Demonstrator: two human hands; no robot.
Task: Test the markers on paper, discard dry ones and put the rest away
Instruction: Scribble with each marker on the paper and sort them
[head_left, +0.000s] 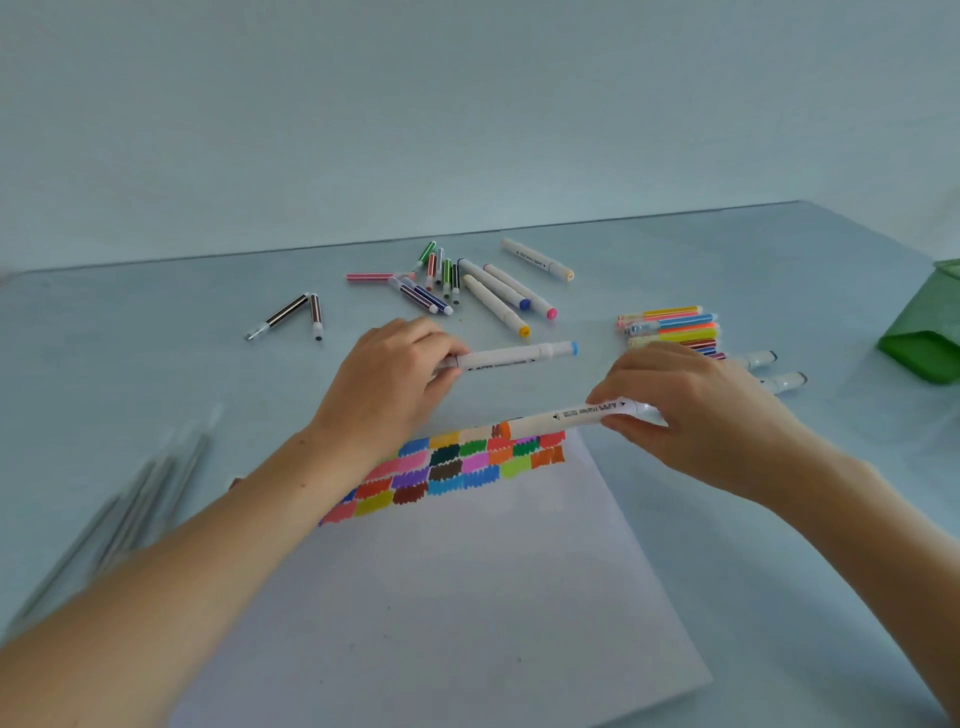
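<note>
While the pale blue counter (182, 322) carries everything, its near middle is covered by a large white sheet of paper (441, 597) lying at a slant, whose far edge bears rows of small coloured test swatches (457, 467) in pink, blue, green, brown, orange, yellow and purple. At the right edge sits a folded green bag (919, 338), only partly in view. A blurred bundle of grey, pen-like sticks (130, 509) lies at the near left; what they are cannot be told. Above the paper's far edge the left hand (389, 379) curls its fingers round one end of a white marker with a blue cap (519, 356), which lies nearly level just over the counter. The right hand (691, 410) pinches the right end of a second white marker with an orange tip (566, 415), so that grip is clamped on the barrel, and the orange tip touches the paper at the top row of swatches. Beyond the hands lies a loose scatter of thin striped markers and thick white markers (467, 286), with two dark striped pens (296, 317) apart to the left. To the right, just beyond the right hand, a tidy cluster of bright thin markers (670, 327) lies side by side, and two grey-capped white markers (779, 371) lie beside it.
</note>
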